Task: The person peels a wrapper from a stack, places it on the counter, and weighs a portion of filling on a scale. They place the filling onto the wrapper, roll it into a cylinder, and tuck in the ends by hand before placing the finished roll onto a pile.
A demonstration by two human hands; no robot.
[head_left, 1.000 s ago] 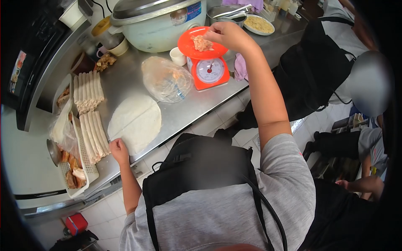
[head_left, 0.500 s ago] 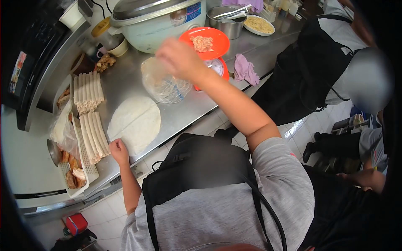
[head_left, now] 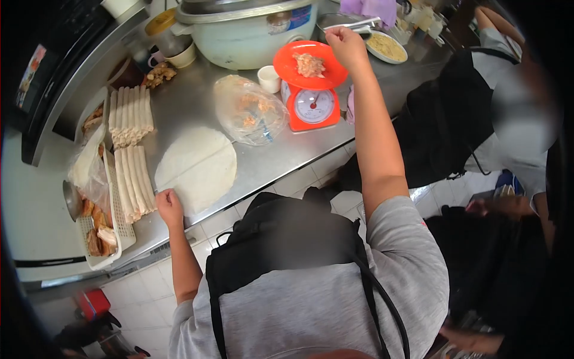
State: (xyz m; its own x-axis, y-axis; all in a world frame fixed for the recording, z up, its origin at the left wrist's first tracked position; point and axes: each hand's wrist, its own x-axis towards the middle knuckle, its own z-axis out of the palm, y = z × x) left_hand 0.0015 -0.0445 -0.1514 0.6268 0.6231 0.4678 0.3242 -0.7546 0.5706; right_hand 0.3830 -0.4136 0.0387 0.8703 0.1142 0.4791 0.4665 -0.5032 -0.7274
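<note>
My left hand [head_left: 169, 204] is closed at the lower left edge of a round, flat dough sheet [head_left: 200, 164]; whether anything is in its fingers is hidden. My right hand [head_left: 348, 46] reaches far forward, fingers closed, over the near side of a metal pot [head_left: 329, 21], right by a metal utensil [head_left: 366, 24] lying across it. What those fingers hold, if anything, does not show. Left of this hand, a red plate [head_left: 286, 67] bears a small heap of pale pink shredded food [head_left: 310, 65]. It sits on a red dial scale [head_left: 314, 107].
A clear plastic bag with orange bits [head_left: 250, 112] lies beside a white cup [head_left: 269, 78]. Pale rolls [head_left: 133, 179] are stacked left of the dough, near a white basket [head_left: 122, 239]. A large rice cooker [head_left: 251, 39] stands behind. A co-worker [head_left: 439, 107] stands to the right.
My right hand has moved right, from above the plastic bag to the metal pot, uncovering the scale's dial and the white cup. My left hand stays by the dough. The view has shifted slightly.
</note>
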